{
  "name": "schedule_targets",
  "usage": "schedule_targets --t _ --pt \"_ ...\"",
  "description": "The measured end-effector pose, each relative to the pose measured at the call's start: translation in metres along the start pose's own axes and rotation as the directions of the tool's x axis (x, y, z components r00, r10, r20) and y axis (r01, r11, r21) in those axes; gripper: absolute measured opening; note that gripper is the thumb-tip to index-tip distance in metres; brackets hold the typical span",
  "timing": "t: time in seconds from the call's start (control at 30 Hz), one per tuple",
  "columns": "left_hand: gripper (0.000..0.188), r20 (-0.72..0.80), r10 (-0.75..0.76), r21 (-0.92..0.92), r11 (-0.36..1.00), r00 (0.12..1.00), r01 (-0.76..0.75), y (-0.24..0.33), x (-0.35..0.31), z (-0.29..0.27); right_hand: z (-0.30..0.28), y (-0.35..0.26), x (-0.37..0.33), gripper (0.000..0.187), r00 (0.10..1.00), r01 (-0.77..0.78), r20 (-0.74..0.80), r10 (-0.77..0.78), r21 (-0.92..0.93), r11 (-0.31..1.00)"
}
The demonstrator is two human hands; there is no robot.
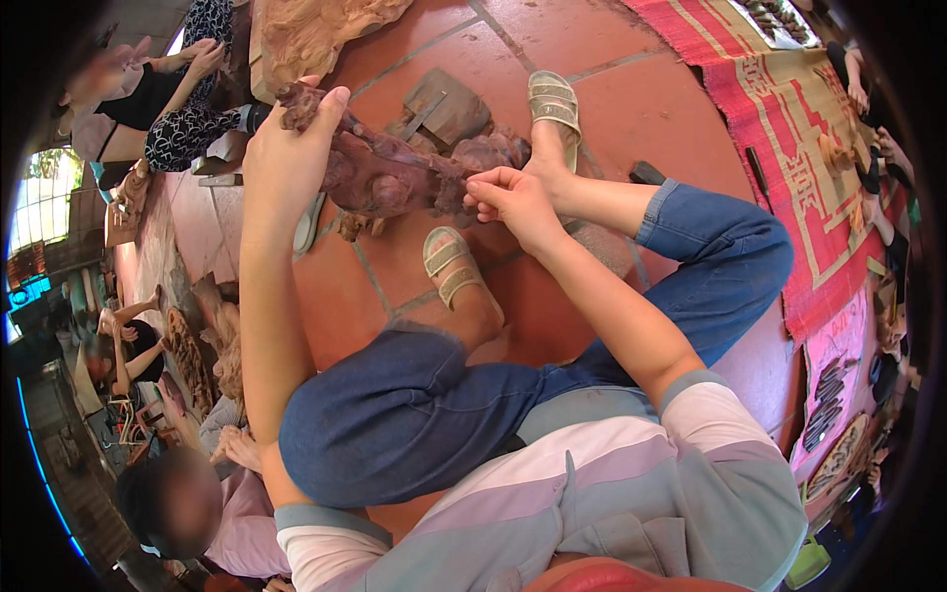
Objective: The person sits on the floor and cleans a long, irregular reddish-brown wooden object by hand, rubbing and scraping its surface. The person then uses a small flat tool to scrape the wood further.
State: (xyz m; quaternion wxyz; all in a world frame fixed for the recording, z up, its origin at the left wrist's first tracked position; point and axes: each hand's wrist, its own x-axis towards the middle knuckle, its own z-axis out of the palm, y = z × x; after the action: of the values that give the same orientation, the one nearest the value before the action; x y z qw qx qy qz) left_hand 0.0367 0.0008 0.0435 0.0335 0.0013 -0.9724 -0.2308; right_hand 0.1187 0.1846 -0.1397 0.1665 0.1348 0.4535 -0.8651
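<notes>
A knobbly, reddish-brown wood carving (380,178) is held up in front of me, above the floor and my sandalled feet. My left hand (291,148) is wrapped round its far left end, thumb on top. At the opposite end, the fingers of my right hand (515,202) are pinched together against the carving's edge. Whatever sits between those fingertips, if anything, is hidden. Just beyond the carving lies a brown wooden block (449,107) with a thin flat metal strip (426,115) on it.
Tiled red floor (395,266) surrounds my feet. A large pale wood piece (321,35) stands at the far left. A red patterned mat (760,128) spreads along the right, with a dark slim tool (757,170) on it. Other people sit at left and right.
</notes>
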Motion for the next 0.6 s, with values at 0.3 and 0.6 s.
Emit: schedule_targets --t 0.3,0.6 --pt "0.054 -0.045 0.014 -0.007 1.000 0.999 -0.014 0.001 0.000 0.004 0.000 -0.001 0.001 0.010 0.999 0.035 -0.034 -0.031 0.109 0.993" --pt "0.051 -0.071 0.010 -0.005 1.000 0.997 -0.010 0.006 -0.003 0.003 -0.005 -0.002 0.002 0.011 0.997 0.017 -0.080 -0.004 0.155 0.988"
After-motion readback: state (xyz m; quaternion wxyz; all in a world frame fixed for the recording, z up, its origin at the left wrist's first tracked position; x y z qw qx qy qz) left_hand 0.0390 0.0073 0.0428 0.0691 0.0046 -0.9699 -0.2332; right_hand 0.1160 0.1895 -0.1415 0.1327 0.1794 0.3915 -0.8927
